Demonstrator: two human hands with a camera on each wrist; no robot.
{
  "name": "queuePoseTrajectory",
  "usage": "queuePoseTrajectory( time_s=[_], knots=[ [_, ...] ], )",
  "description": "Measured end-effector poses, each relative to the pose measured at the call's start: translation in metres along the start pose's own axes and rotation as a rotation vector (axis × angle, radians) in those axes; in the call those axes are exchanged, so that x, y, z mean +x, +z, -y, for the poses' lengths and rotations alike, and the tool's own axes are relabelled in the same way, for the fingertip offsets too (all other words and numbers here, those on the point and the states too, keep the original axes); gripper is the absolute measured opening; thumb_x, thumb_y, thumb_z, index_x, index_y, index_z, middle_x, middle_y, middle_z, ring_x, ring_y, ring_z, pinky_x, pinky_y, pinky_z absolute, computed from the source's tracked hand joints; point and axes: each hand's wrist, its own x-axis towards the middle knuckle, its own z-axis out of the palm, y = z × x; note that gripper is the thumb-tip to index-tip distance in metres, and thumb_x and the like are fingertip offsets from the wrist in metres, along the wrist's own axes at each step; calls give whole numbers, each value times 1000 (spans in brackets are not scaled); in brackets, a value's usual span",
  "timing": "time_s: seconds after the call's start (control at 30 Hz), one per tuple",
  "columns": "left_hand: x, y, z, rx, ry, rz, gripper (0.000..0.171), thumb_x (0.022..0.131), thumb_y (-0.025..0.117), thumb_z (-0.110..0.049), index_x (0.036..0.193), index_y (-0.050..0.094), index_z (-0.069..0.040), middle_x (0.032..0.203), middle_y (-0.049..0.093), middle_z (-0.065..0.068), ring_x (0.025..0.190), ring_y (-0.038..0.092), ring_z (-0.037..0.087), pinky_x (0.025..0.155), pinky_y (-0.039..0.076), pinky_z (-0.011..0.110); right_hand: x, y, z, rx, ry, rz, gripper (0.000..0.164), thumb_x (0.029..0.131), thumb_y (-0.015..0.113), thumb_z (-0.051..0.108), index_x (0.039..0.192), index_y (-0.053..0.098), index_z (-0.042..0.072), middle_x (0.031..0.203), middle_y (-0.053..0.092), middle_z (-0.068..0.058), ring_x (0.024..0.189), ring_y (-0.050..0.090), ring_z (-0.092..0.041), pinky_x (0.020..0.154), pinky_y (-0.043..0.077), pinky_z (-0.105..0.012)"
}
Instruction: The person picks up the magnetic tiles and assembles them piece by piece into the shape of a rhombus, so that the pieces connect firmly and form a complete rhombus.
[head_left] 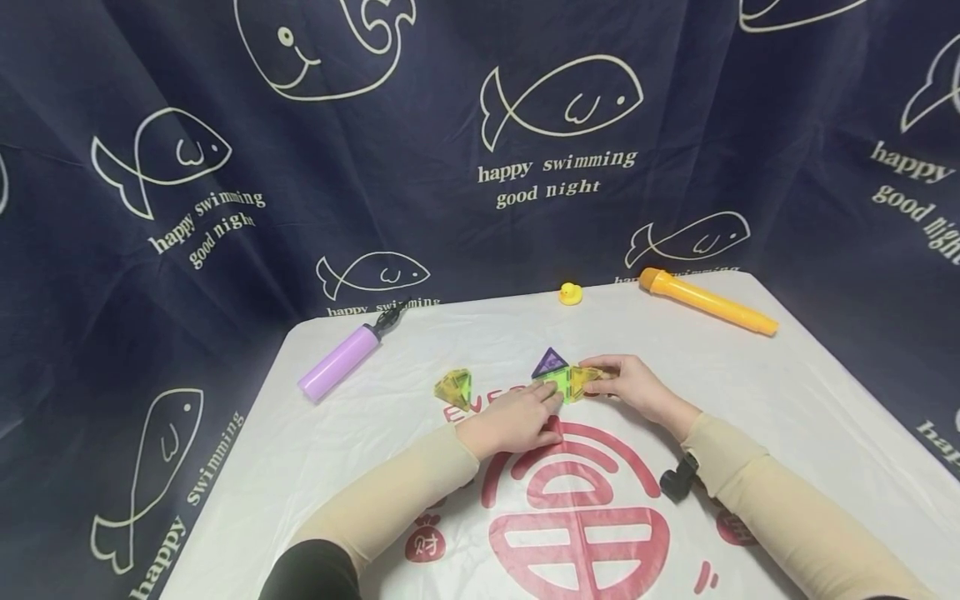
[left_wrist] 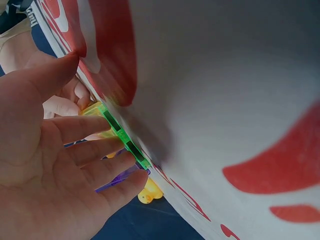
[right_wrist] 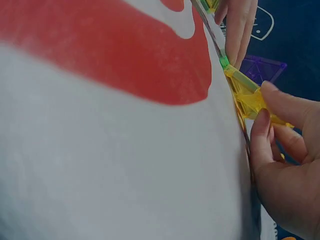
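Note:
Straight fingers of my left hand (head_left: 516, 418) rest on a translucent green magnetic tile (head_left: 559, 382), which lies flat on the table. At the tile's far side stands a purple triangular tile (head_left: 551, 362). My right hand (head_left: 633, 388) pinches a yellow triangular tile (right_wrist: 248, 101) between thumb and fingers, with its edge right at the green tile's right edge. In the right wrist view the yellow tile is tilted up from the cloth. Left of the hands sits a separate group of yellow and green tiles (head_left: 453, 389).
A purple hand pump (head_left: 341, 362) with a black nozzle lies at the back left. A yellow rubber duck (head_left: 571, 293) and an orange stick (head_left: 708, 302) with a darker end are along the back. Behind the white cloth-covered table (head_left: 420, 342) hangs a dark blue fish-print curtain (head_left: 450, 200).

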Motion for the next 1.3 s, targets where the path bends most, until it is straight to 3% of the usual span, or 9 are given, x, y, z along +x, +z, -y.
queuePoseTrajectory(
  time_s=[0.57,0.63,0.73,0.87,1.0,1.3],
  knots=[
    [1,0,0,-4,2,-5,72,101,57,-53,155,43,-8,160,39,14,147,36,27,117,35,39,10,2,2,-49,-66,-19,52,92,77,11,138,56,-4,123,66,-24,94,67,-21,58,49,-28],
    [1,1,0,-8,-2,-3,72,101,57,-53,155,43,-8,160,39,13,147,36,27,117,35,39,11,4,4,-57,-71,-20,54,92,77,12,139,55,-4,127,64,-25,104,66,-29,62,51,-28],
    [1,0,0,-15,-4,-1,71,101,57,-53,155,43,-9,160,39,13,148,35,27,117,35,39,12,6,5,-60,-77,-23,56,92,77,12,140,54,-5,134,60,-25,120,60,-40,83,56,-34],
    [0,1,0,-11,-2,0,71,101,57,-52,155,43,-9,160,38,13,148,35,27,117,35,40,16,9,6,-68,-82,-16,60,92,78,15,142,52,-4,143,54,-25,132,50,-44,107,45,-53],
    [1,2,0,-4,-2,2,71,101,57,-53,155,42,-9,161,38,12,148,35,27,117,35,39,19,10,7,-62,-69,0,62,92,78,16,144,51,-2,146,51,-25,138,44,-44,111,39,-57],
    [0,0,1,0,-6,6,72,101,56,-53,156,41,-9,162,36,12,148,34,27,117,36,40,26,13,5,-49,-96,16,63,91,79,16,144,51,-4,146,51,-25,137,45,-44,114,36,-54]
  ],
)
